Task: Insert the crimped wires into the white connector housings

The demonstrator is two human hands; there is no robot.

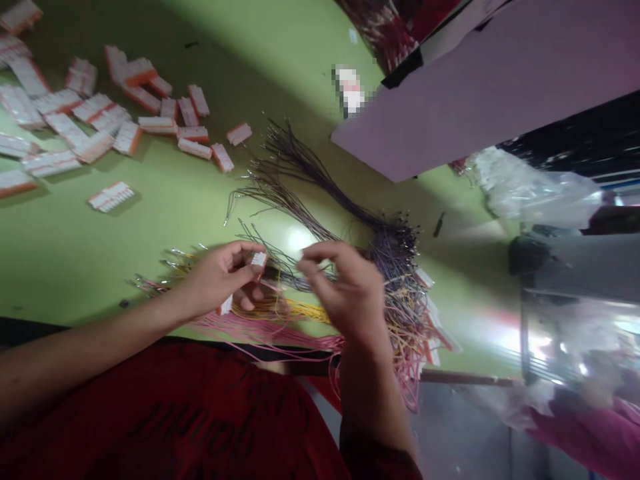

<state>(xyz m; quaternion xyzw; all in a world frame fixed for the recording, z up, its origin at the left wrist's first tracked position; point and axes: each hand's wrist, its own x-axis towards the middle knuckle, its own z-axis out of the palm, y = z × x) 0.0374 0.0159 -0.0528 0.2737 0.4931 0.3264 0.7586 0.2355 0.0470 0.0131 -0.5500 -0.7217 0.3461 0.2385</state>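
My left hand [217, 277] pinches a small white-and-orange connector housing [259, 259] between thumb and forefinger. A pink wire and a yellow wire loop show just below the housing. Under the palm a second white connector housing [226, 305] is partly visible; whether the hand grips it is hidden. To the right, my right hand [353, 290] is raised over the wires, blurred, thumb and forefinger brought together. Anything between those fingertips is too small to make out. Beneath both hands run yellow wires [310, 311], pink wires [280, 331] and dark green-grey wires [287, 275].
Many loose white-and-orange housings [107, 113] lie scattered at the upper left of the green table [165, 180]. Brown wires [295, 207] and dark purple wires [335, 183] fan out ahead. A pinkish panel [480, 87] juts in at upper right, near clear plastic bags [535, 193].
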